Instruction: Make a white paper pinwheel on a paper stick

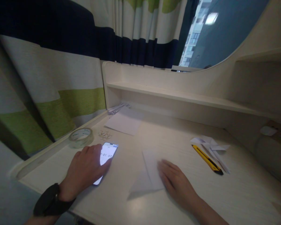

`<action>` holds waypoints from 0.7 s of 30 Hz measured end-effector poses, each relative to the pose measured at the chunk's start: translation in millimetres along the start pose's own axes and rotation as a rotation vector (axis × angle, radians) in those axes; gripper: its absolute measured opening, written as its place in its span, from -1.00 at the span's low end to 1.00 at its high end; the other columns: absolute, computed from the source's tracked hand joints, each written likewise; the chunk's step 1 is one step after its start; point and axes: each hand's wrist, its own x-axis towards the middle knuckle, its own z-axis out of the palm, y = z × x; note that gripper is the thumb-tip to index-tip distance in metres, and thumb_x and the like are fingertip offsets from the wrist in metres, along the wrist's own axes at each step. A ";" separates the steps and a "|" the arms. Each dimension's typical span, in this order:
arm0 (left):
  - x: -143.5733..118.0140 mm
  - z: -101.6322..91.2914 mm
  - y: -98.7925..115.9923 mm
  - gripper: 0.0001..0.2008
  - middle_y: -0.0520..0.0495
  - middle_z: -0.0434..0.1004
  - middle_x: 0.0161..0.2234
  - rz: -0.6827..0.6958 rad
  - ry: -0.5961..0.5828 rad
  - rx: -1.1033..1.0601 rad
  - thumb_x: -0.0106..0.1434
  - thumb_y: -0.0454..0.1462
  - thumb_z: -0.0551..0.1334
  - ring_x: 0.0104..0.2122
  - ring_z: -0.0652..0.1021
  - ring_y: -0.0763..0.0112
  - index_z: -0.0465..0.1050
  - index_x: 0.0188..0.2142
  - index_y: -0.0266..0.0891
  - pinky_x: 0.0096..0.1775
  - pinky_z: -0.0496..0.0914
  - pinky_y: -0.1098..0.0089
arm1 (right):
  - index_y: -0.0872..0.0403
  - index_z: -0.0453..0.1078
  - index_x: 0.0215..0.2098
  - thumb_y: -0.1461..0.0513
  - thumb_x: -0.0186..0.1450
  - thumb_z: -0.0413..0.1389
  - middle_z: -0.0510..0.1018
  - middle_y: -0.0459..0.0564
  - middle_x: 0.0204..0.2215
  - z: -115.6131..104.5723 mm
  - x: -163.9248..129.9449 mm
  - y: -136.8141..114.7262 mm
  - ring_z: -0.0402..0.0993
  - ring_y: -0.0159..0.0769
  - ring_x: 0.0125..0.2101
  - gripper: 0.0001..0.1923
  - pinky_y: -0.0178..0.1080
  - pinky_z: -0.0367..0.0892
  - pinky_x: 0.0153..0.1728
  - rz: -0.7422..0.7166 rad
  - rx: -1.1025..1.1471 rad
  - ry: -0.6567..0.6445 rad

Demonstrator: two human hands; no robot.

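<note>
My left hand [86, 165], with a dark watch on its wrist, reaches over a lit phone [105, 153] lying face up. Its fingers are at the phone's left edge and its thumb is near the right edge; the screen shows timer-like digits. A folded white sheet of paper [152, 175] rests on the desk in front of me, with slanting edges. Fingers of my right hand [174, 181] are closed at its right edge, their tips smeared by motion.
On the left are a roll of clear tape [81, 137], a small heap of pale bits [105, 135] and white paper sheets [125, 120]. A yellow utility knife [207, 159] lies beside a folded paper pinwheel [210, 143] on the right. A shelf [178, 95] runs along the back.
</note>
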 end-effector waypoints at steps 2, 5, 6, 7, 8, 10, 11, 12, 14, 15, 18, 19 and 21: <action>-1.0 -1.8 5.9 -0.49 -0.29 0.50 -0.32 -0.019 -0.022 0.036 0.22 0.10 -0.02 -0.26 0.50 -0.05 0.33 -0.19 -0.30 -0.30 0.31 0.13 | 0.09 0.36 0.10 0.22 0.39 -0.10 0.43 0.02 0.08 -0.3 0.0 -0.5 0.26 -0.17 0.15 -0.63 -0.02 0.24 0.15 -0.001 0.002 0.001; 0.3 -2.6 10.7 -0.44 -0.29 0.50 -0.34 -0.007 -0.069 0.045 0.22 0.12 -0.04 -0.28 0.51 -0.05 0.31 -0.14 -0.33 -0.32 0.31 0.15 | 0.10 0.36 0.09 0.22 0.39 -0.09 0.44 0.03 0.08 1.4 -0.3 -3.1 0.27 -0.16 0.14 -0.63 -0.01 0.24 0.15 -0.001 0.012 0.012; 1.3 -2.5 10.9 -0.44 -0.29 0.50 -0.34 0.000 -0.081 0.037 0.23 0.11 -0.05 -0.29 0.52 -0.04 0.30 -0.12 -0.34 -0.33 0.31 0.17 | 0.10 0.36 0.09 0.22 0.39 -0.10 0.45 0.03 0.07 2.2 -0.1 -3.8 0.27 -0.17 0.14 -0.63 -0.02 0.23 0.15 0.000 0.017 0.017; 2.3 -2.4 10.5 -0.46 -0.29 0.51 -0.34 0.007 -0.088 0.027 0.25 0.08 -0.05 -0.30 0.52 -0.03 0.30 -0.11 -0.35 -0.34 0.31 0.17 | 0.10 0.36 0.09 0.22 0.39 -0.10 0.45 0.03 0.07 2.4 0.4 -3.8 0.27 -0.17 0.14 -0.63 -0.03 0.23 0.15 0.003 0.022 0.021; 3.4 -2.1 9.6 -0.48 -0.29 0.51 -0.34 0.014 -0.092 0.019 0.26 0.05 -0.05 -0.31 0.53 -0.02 0.30 -0.09 -0.36 -0.34 0.31 0.18 | 0.10 0.36 0.08 0.22 0.39 -0.11 0.45 0.03 0.07 1.5 1.3 -2.6 0.27 -0.19 0.14 -0.63 -0.04 0.23 0.15 0.007 0.024 0.030; 5.0 -1.4 7.9 -0.50 -0.31 0.51 -0.32 0.023 -0.081 0.015 0.28 0.01 -0.04 -0.30 0.53 -0.04 0.30 -0.07 -0.38 -0.34 0.32 0.15 | 0.10 0.38 0.06 0.21 0.39 -0.11 0.47 0.03 0.04 -5.6 3.8 5.1 0.28 -0.19 0.13 -0.63 -0.06 0.23 0.14 0.033 0.008 0.069; 5.7 -1.2 7.9 -0.50 -0.33 0.51 -0.29 0.030 -0.066 0.013 0.27 0.00 -0.02 -0.28 0.52 -0.06 0.31 -0.06 -0.38 -0.32 0.32 0.13 | 0.10 0.41 0.03 0.20 0.38 -0.11 0.49 0.04 0.02 -12.6 4.9 12.2 0.30 -0.18 0.11 -0.63 -0.06 0.25 0.12 0.071 -0.019 0.105; 6.2 -1.3 9.0 -0.51 -0.35 0.51 -0.24 0.050 -0.047 0.003 0.26 -0.01 0.01 -0.24 0.52 -0.08 0.31 -0.04 -0.38 -0.31 0.33 0.11 | 0.10 0.44 -0.01 0.19 0.38 -0.11 0.52 0.06 -0.02 -21.9 5.5 21.4 0.32 -0.15 0.10 -0.63 -0.05 0.26 0.10 0.123 -0.061 0.144; 7.3 -3.5 16.5 -0.53 -0.36 0.48 -0.11 0.144 0.010 -0.067 0.25 -0.03 0.07 -0.13 0.48 -0.09 0.33 -0.01 -0.34 -0.21 0.33 0.06 | 0.10 0.51 -0.15 0.15 0.36 -0.09 0.56 0.13 -0.11 -45.5 3.2 44.5 0.40 -0.07 0.01 -0.64 -0.03 0.31 0.02 0.353 -0.209 0.217; 7.9 -5.8 23.4 -0.55 -0.34 0.46 -0.05 0.220 0.039 -0.130 0.25 -0.05 0.09 -0.07 0.46 -0.07 0.33 0.02 -0.30 -0.15 0.32 0.05 | 0.10 0.53 -0.21 0.14 0.34 -0.07 0.58 0.17 -0.17 -58.2 -0.3 57.0 0.45 -0.03 -0.06 -0.65 -0.02 0.33 -0.04 0.469 -0.296 0.192; 11.2 -17.9 55.8 -0.65 -0.20 0.44 0.02 0.493 0.080 -0.351 0.29 -0.11 0.10 -0.02 0.43 0.09 0.36 0.02 -0.17 -0.02 0.29 0.12 | 0.12 0.51 -0.22 0.14 0.31 -0.03 0.59 0.23 -0.37 -88.9 -19.3 87.5 0.52 0.03 -0.27 -0.68 -0.05 0.37 -0.26 0.761 -0.501 0.011; 12.9 -22.5 68.9 -0.70 -0.16 0.46 -0.02 0.578 0.059 -0.412 0.31 -0.14 0.08 -0.05 0.44 0.15 0.39 -0.02 -0.14 -0.05 0.31 0.16 | 0.14 0.50 -0.22 0.12 0.30 -0.02 0.58 0.24 -0.39 -94.7 -26.8 93.1 0.52 0.03 -0.29 -0.67 -0.07 0.36 -0.29 0.832 -0.541 -0.023; 17.5 -29.3 94.4 -0.78 -0.13 0.51 -0.15 0.745 -0.022 -0.490 0.33 -0.19 0.06 -0.15 0.48 0.22 0.44 -0.16 -0.15 -0.13 0.34 0.23 | 0.15 0.46 -0.15 0.09 0.30 0.01 0.57 0.26 -0.31 -99.1 -39.6 96.6 0.51 0.00 -0.25 -0.65 -0.12 0.34 -0.29 0.891 -0.563 -0.030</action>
